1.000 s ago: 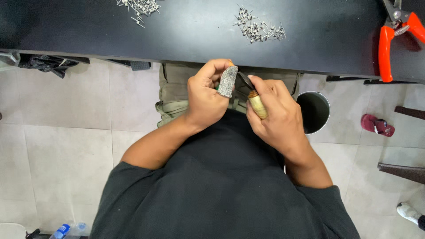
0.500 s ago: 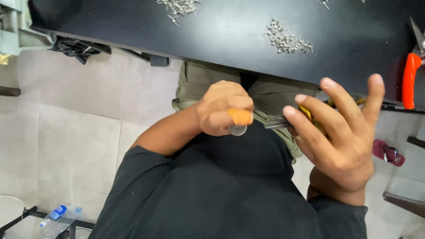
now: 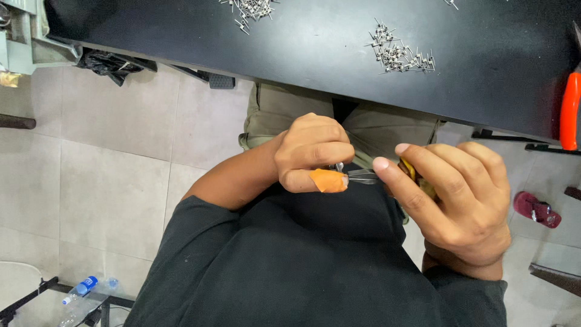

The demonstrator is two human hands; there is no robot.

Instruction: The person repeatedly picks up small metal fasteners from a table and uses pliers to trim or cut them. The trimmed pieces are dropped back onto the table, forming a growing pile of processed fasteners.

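Below the bench's near edge (image 3: 363, 103), left hand (image 3: 315, 151) is clenched on a small metal part (image 3: 340, 167); right hand (image 3: 460, 200) grips yellow-handled pliers (image 3: 417, 175), jaws lying horizontally toward it, touching.

left hand (image 3: 315, 151): fist curled, thumb taped | right hand (image 3: 460, 194): fingers bent, index extended

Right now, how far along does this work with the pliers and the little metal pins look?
Nothing shows as finished. In hand: the left hand, thumb wrapped in orange tape, pinches a small metal piece at the tips of the pliers gripped by the right hand. Left: two heaps of small metal pins lie on the black table.
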